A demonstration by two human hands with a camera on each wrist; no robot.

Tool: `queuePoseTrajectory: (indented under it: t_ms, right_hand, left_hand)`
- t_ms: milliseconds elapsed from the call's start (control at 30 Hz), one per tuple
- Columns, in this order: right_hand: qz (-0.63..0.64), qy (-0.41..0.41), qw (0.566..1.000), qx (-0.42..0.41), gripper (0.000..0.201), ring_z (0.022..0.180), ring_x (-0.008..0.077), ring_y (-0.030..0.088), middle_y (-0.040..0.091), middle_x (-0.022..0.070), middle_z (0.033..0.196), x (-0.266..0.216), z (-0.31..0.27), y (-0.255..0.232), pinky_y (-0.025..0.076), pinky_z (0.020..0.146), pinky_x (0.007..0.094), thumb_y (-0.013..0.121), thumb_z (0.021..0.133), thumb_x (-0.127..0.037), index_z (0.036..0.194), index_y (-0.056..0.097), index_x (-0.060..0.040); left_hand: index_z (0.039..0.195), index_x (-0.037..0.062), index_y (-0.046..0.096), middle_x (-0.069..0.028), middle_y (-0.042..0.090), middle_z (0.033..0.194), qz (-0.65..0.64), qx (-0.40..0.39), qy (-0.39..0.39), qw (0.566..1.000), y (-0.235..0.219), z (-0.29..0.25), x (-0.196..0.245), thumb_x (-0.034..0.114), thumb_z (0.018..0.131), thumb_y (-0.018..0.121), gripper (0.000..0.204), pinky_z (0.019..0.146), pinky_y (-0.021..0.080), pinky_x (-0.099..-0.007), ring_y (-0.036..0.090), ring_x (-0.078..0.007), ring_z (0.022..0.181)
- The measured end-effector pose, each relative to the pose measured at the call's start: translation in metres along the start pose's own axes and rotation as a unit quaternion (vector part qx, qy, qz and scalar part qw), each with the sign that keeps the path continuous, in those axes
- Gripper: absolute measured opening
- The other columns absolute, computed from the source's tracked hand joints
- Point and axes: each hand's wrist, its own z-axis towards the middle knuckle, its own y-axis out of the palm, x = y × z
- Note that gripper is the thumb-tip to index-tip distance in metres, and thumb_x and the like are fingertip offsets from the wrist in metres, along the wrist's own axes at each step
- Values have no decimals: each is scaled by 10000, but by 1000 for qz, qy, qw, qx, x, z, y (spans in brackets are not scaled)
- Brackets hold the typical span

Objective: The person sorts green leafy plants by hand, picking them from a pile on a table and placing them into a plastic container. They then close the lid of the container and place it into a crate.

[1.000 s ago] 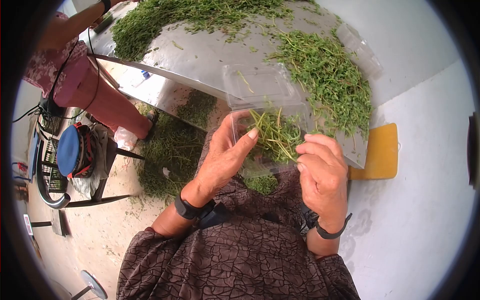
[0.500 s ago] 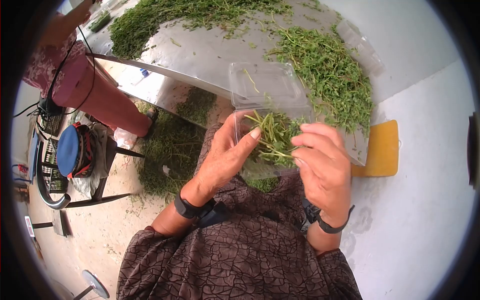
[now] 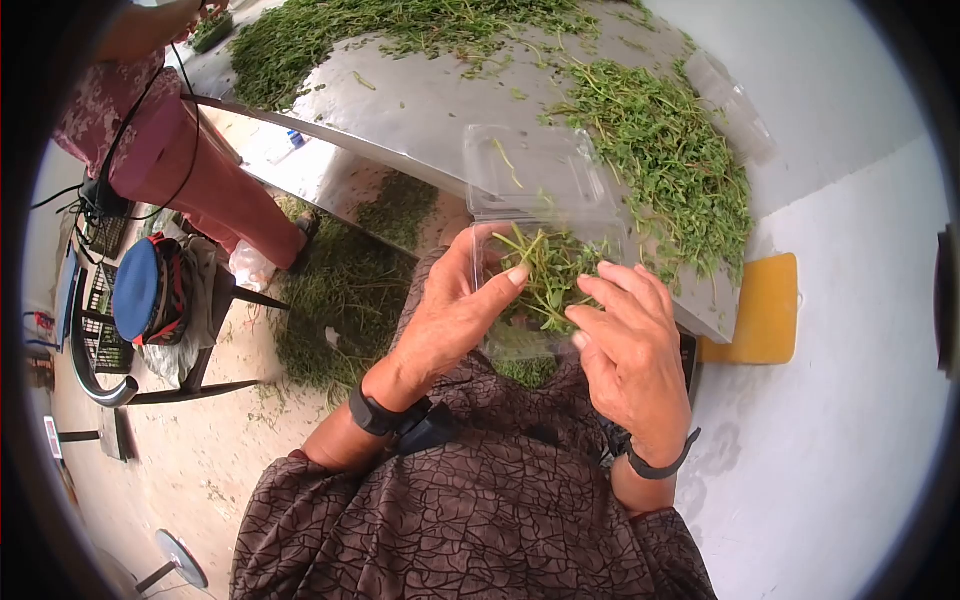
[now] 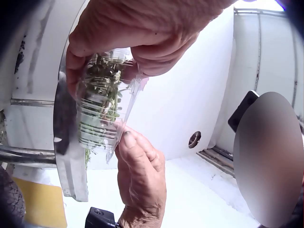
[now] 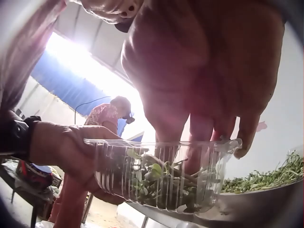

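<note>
A clear plastic box (image 3: 500, 345) with its lid (image 3: 535, 170) folded back holds green leafy stems (image 3: 548, 265). My left hand (image 3: 440, 320) grips the box's left side, its thumb over the rim on the stems. My right hand (image 3: 635, 360) is at the box's right side, fingers bent inward and touching the greens. In the right wrist view, fingers of the right hand (image 5: 204, 71) reach down inside the box (image 5: 156, 183), while the left hand (image 5: 66, 152) holds the box's end from the side. Ribbed box walls (image 4: 99, 118) show in the left wrist view.
Heaps of greens (image 3: 670, 150) lie on the metal table (image 3: 400, 100), with clear containers (image 3: 735, 105) at its far right. A yellow board (image 3: 765, 310) leans by the wall. Another person (image 3: 190, 180) stands at left, near a chair with a blue round item (image 3: 140, 292). More greens (image 3: 330, 310) cover the floor.
The right hand has shifted left and further over the box, and the stems that stuck out toward it now lie inside. The left hand keeps its grip on the box.
</note>
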Motion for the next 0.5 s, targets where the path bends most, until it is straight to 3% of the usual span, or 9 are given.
queuePoseTrajectory:
  t_ms: [167,300,500]
  right_hand:
    - [17,1,1000,14,190,1166,323,518,650,154,1075,-10,-1,5,307,1073,534,713,753,-175,841,698,-7]
    - [-2,-12,1000,-27,217,1173,323,515,659,153,1087,-6,-4,11,273,1090,546,713,770,-225,820,713,-14]
    - [-16,-30,999,13,268,1174,316,518,651,122,1132,-8,2,0,290,1075,540,702,791,-236,950,698,-20]
  left_hand:
    - [1296,-10,441,-106,590,1073,-55,14,2,998,2,-1,0,56,869,650,481,800,514,-272,577,-138,952]
    - [1291,-12,436,-112,593,1058,-27,12,27,999,3,0,-2,32,851,662,497,780,523,-271,583,-145,949]
    - [1290,-20,421,-120,597,1045,-13,9,-15,1000,5,-2,7,18,837,674,521,750,533,-278,591,-152,923]
